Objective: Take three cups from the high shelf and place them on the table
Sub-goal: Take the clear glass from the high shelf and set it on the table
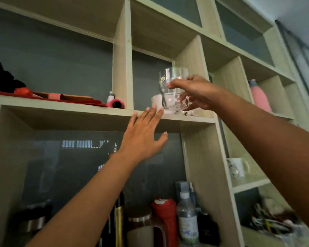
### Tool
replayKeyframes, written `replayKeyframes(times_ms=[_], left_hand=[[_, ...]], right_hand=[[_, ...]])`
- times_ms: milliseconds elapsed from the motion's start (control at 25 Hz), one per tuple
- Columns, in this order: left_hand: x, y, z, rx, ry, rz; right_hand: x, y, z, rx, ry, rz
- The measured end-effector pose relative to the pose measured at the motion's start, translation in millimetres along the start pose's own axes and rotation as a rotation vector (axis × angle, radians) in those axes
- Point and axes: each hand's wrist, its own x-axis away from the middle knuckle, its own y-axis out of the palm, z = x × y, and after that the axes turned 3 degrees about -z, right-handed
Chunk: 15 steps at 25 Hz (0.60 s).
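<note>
Glass cup [173, 86] clear (cartoon print), gripped by right hand [194, 91]; left hand [143, 138] spread, holding nothing.

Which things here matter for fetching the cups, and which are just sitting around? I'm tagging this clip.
Part of the job:
glass cup, held in the right hand
white cup on the high shelf
left hand, open, reaching up

Just lying about:
pink bottle
white mug
red flask
water bottle
</note>
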Motion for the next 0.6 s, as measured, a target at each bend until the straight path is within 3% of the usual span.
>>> replayKeyframes(times_ms=[120,280,400,600], left_hand=[[15,0,32,0.166,-0.043,-0.056],[55,17,83,0.372,-0.076,-0.296],[88,38,127,0.462,-0.025,-0.473],[152,77,200,0.636,0.046,-0.617]], right_hand=[[38,-22,19,-0.029,0.055,-0.008],[109,-54,62,-0.028,0.147,0.002],[171,-74,102,-0.009,0.233,0.081],[304,-95,165,0.015,0.265,0.219]])
